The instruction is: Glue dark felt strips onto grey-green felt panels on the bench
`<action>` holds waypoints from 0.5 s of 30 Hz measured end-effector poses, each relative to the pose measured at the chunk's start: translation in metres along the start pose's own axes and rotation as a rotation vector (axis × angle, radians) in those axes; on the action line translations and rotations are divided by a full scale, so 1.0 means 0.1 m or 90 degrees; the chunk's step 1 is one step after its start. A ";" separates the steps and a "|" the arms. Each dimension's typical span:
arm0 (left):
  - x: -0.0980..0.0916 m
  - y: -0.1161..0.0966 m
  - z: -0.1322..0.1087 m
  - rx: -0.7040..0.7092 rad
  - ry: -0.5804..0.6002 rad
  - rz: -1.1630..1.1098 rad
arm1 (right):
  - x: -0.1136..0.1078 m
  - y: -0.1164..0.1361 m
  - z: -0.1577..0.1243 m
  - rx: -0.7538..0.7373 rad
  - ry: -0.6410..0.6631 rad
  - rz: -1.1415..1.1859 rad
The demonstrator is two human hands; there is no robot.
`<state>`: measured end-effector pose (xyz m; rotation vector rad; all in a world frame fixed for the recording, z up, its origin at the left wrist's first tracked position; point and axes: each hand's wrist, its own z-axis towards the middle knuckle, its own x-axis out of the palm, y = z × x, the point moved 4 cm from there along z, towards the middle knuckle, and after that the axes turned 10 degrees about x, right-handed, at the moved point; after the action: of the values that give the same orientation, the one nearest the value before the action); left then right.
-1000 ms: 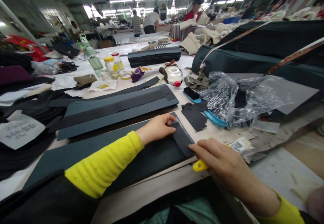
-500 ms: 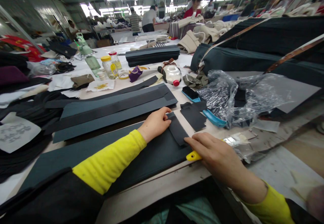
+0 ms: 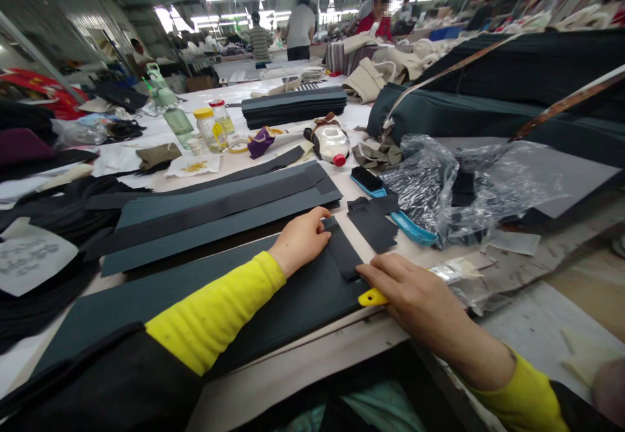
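Observation:
A small black rectangular piece of material (image 3: pixel 346 253) lies across the right end of a long dark green panel (image 3: pixel 195 289). My left hand (image 3: pixel 303 240) is closed, its curled fingertips at the far end of the black piece. At the near corner of that piece are the thumb and forefinger of my right hand (image 3: pixel 415 292). This hand also grips a paintbrush (image 3: pixel 372 297); its yellow handle end sticks out on the left and the pale bristles on the right, while the middle is hidden by the hand. More small black pieces (image 3: pixel 375 224) lie just beyond.
Behind my left hand is a stack of green panels (image 3: pixel 234 214) with a black strip on top. A blue-handled scrubbing brush (image 3: pixel 415 229), crumpled clear plastic (image 3: pixel 424 172) and a white bottle with a red cap (image 3: pixel 332 142) stand beyond. Several people work farther back.
Both hands stay almost in place, with the left forearm shifted very slightly right. In the background, a person in a light shirt has straightened up.

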<state>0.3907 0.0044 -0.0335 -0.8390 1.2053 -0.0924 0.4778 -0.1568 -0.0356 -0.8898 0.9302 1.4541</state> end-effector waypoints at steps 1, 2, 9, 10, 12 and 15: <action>0.00 0.00 0.00 0.001 0.004 0.008 | 0.00 0.00 0.00 0.002 0.002 -0.003; 0.00 -0.01 -0.01 0.003 0.009 0.018 | 0.01 0.01 0.00 0.004 0.003 -0.005; 0.00 -0.26 -0.08 0.221 -0.006 0.312 | -0.01 0.02 0.04 0.021 0.022 0.037; 0.03 -0.29 -0.09 0.250 0.022 0.343 | 0.00 0.02 0.05 0.032 0.033 0.042; 0.07 -0.31 -0.12 0.273 0.075 0.365 | 0.02 0.02 0.05 0.057 0.052 0.033; 0.08 -0.31 -0.17 0.266 0.096 0.341 | 0.06 0.04 0.05 0.083 0.077 -0.003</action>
<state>0.3912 -0.0302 -0.0223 -0.1325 1.4514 0.0309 0.4733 -0.1497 -0.0388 -0.8900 1.0998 1.3312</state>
